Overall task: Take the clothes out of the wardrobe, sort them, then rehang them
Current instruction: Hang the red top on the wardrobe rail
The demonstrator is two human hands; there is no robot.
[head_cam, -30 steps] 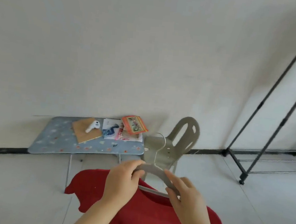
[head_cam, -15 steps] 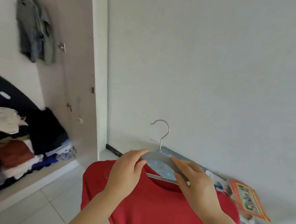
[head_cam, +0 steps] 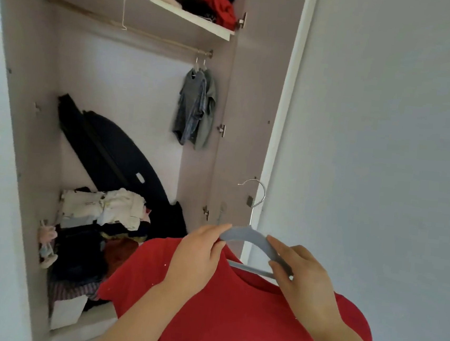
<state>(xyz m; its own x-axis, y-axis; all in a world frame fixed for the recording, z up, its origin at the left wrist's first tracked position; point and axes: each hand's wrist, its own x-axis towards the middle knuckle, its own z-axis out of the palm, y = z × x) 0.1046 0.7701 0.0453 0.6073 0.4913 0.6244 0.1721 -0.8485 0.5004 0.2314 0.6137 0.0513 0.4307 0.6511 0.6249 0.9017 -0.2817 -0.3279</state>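
Observation:
A red shirt (head_cam: 245, 318) hangs on a grey hanger (head_cam: 250, 234) with a metal hook, low and centre in the head view. My left hand (head_cam: 196, 255) grips the hanger's left arm and the shirt's shoulder. My right hand (head_cam: 299, 276) pinches the hanger's right arm near the lower bar. The open wardrobe (head_cam: 253, 96) stands ahead on the left. Its rail (head_cam: 127, 27) carries two grey garments (head_cam: 195, 107) at the right end and one bare wire hook.
A dark long bag (head_cam: 110, 148) leans inside the wardrobe above a heap of folded clothes (head_cam: 99, 235). The top shelf (head_cam: 163, 2) holds more piled clothes. A small doll (head_cam: 46, 244) stands at the lower left. A plain wall (head_cam: 387, 131) fills the right.
The view has swung left and up, from the ironing board and chair to the open wardrobe. Both hands keep the same hold on the hanger with the red shirt.

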